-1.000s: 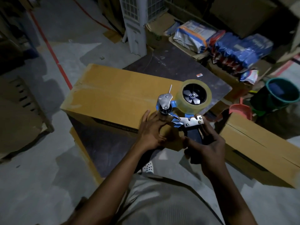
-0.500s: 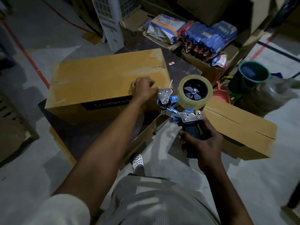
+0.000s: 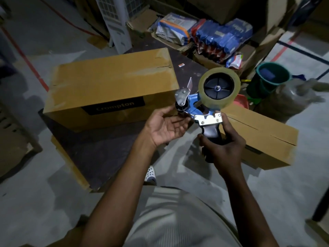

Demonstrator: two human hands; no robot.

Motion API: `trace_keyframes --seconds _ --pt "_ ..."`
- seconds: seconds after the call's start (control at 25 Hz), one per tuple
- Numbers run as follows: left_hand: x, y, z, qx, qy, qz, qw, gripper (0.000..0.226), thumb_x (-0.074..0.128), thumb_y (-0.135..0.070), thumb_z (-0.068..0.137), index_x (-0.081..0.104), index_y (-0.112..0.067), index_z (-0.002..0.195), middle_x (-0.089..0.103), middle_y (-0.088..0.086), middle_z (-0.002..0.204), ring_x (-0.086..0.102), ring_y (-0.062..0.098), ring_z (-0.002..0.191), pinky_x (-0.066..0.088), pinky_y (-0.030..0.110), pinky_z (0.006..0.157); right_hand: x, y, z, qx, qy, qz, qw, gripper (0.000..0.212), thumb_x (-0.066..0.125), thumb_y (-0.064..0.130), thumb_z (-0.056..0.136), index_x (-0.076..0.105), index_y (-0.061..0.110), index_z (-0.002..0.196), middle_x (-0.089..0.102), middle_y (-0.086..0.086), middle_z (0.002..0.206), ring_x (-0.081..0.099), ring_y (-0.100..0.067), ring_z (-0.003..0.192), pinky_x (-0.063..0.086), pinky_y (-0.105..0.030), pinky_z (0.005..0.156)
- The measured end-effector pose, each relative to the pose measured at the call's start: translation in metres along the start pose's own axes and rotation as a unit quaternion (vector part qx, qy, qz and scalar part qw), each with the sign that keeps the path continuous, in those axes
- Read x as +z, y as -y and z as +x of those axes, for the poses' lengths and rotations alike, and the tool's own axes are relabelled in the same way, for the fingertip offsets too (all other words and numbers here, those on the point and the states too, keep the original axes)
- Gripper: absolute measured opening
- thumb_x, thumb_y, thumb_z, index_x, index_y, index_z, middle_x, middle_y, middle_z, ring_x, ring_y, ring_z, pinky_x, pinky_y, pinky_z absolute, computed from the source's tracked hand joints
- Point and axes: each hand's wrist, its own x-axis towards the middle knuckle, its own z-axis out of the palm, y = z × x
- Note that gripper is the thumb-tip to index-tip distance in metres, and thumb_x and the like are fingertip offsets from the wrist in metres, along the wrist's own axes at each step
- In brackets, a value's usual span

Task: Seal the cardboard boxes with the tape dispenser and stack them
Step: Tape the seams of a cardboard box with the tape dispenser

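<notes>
Holding the tape dispenser [image 3: 201,107] up in the air, between the two boxes and touching neither, the person seems to be readying the tool, not yet taping. The right hand [image 3: 222,148] is wrapped firmly round the dark handle, with the tape roll [image 3: 219,86] uppermost. The left hand [image 3: 165,125] lies open, palm up, its fingers relaxed just beside the black roller at the front of the tool; whether they touch it cannot be told. The large box [image 3: 110,82] sits along the far edge of the dark platform [image 3: 99,148], its top glossy in places, perhaps already taped. The second box [image 3: 258,136] lies to the right of the platform, partly behind the right hand, with a dark seam showing across its top, so it looks unsealed. The next move probably calls for freeing the loose tape end at the roller, pressing it on one end of that seam, and drawing the dispenser along it; stacking comes after
</notes>
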Motion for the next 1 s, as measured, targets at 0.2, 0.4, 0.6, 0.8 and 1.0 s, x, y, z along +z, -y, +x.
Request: trace_keyframes --seconds 0.2,0.4,0.6,0.8,1.0 --pt "0.003 0.009 -0.006 0.046 0.004 -0.063 0.997 0.021 0.052 -0.002 0.084 0.061 0.007 0.1 0.066 0.024 0.085 0.069 0.028 0.065 0.06 0.032 0.055 -0.012 -0.008 -0.002 -0.035 0.01 -0.034 0.999 0.08 0.082 -0.004 0.08 0.053 0.026 0.148 0.062 -0.02 0.132 0.067 -0.02 0.055 0.049 -0.027 0.042" --pt "0.005 0.012 -0.005 0.04 -0.03 -0.058 0.997 0.023 0.037 0.003 0.099 0.058 0.013 0.097 0.066 0.027 0.082 0.068 0.029 0.062 0.059 0.031 0.053 -0.018 -0.006 -0.005 -0.055 0.016 -0.026 0.998 0.081 0.081 -0.005 0.081 0.053 0.037 0.143 0.064 -0.018 0.128 0.065 -0.021 0.051 0.048 -0.027 0.04" --pt "-0.004 0.016 0.007 0.046 -0.025 -0.093 0.994 0.046 0.037 -0.032 0.109 0.057 0.009 0.107 0.067 0.027 0.088 0.071 0.033 0.062 0.059 0.034 0.051 -0.021 -0.008 -0.006 -0.062 0.024 -0.03 0.997 0.08 0.081 -0.007 0.08 0.053 0.039 0.139 0.061 -0.016 0.135 0.067 -0.017 0.058 0.05 -0.026 0.041" --pt "0.0 0.022 0.007 0.045 -0.009 -0.068 0.997 0.025 0.05 -0.002 0.087 0.057 0.004 0.109 0.069 0.021 0.083 0.069 0.026 0.061 0.057 0.03 0.05 -0.026 -0.015 -0.002 -0.089 0.019 -0.034 0.995 0.076 0.08 -0.011 0.08 0.054 0.022 0.143 0.058 -0.014 0.139 0.068 -0.015 0.063 0.05 -0.024 0.042" --pt "-0.005 0.013 0.005 0.027 0.018 0.038 0.999 0.038 0.035 0.014 0.079 0.062 0.008 0.105 0.071 0.024 0.099 0.058 0.012 0.054 0.046 0.016 0.044 -0.028 -0.017 0.005 -0.086 0.005 -0.042 0.995 0.073 0.081 -0.006 0.081 0.054 0.014 0.146 0.062 -0.022 0.133 0.068 -0.01 0.059 0.051 -0.024 0.043"
